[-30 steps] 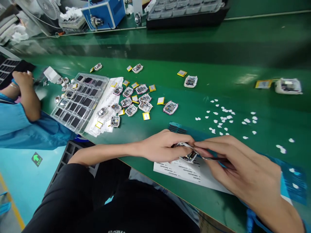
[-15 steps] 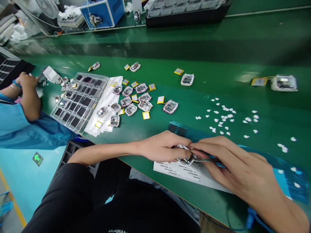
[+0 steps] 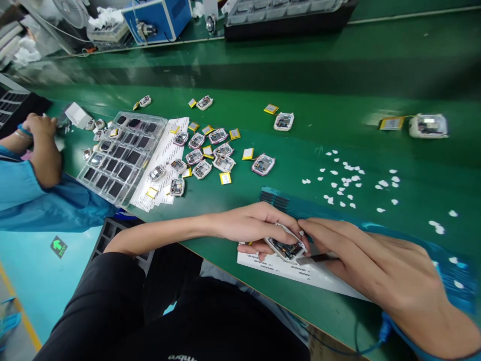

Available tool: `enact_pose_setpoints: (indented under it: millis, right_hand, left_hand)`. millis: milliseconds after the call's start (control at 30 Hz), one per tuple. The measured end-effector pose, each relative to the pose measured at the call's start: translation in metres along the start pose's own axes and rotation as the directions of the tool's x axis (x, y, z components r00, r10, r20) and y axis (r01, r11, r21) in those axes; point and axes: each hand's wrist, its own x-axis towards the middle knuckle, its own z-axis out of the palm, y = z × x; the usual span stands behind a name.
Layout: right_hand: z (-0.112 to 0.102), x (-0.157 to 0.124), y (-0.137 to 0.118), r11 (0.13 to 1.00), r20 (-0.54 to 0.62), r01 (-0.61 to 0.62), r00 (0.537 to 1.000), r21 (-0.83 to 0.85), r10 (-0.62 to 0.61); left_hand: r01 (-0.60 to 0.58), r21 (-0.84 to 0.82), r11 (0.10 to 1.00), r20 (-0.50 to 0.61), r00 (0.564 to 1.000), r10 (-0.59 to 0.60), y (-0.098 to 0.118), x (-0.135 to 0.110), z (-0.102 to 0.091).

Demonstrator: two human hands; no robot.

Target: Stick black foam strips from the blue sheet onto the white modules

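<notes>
At six o'clock of centre, the left hand (image 3: pixel 255 226) is pinching the open watch-like case (image 3: pixel 284 246) at five, now exposing more circuitry (image 3: pixel 296 249), seemingly easing access. The slim tool (image 3: pixel 319 257) is nearing its four-o'clock corner, contact unclear; the right hand (image 3: pixel 376 265), at four, is holding it, fingers lying together, thumb mostly hiding.

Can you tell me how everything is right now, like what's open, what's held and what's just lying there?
Left hand: gripping a small case
Right hand: holding a thin tool
Small case: held, open, insides showing
Thin tool: held, tip beside the small case
Far-right case: open, wired to a battery
Clear tray: many dark squares in it
White bits: scattered
</notes>
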Motion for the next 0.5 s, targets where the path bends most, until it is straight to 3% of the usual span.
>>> enact_pose_setpoints:
  millis: [133, 367, 500]
  right_hand:
    - [-0.004, 0.009, -0.003, 0.997, -0.062, 0.068, 0.996, -0.019, -0.069]
    - [-0.005, 0.014, 0.000, 0.989, -0.056, 0.119, 0.992, 0.087, -0.114]
    - [-0.002, 0.012, -0.003, 0.997, -0.051, 0.066, 0.996, -0.043, -0.068]
  left_hand:
    - [-0.011, -0.006, 1.000, -0.042, 0.999, 0.011, 0.001, 0.000, 0.001]
    - [0.018, 0.039, 0.999, -0.066, 0.998, -0.015, 0.003, -0.001, 0.002]
    - [0.050, 0.070, 0.996, -0.106, 0.993, -0.042, 0.003, 0.000, 0.005]
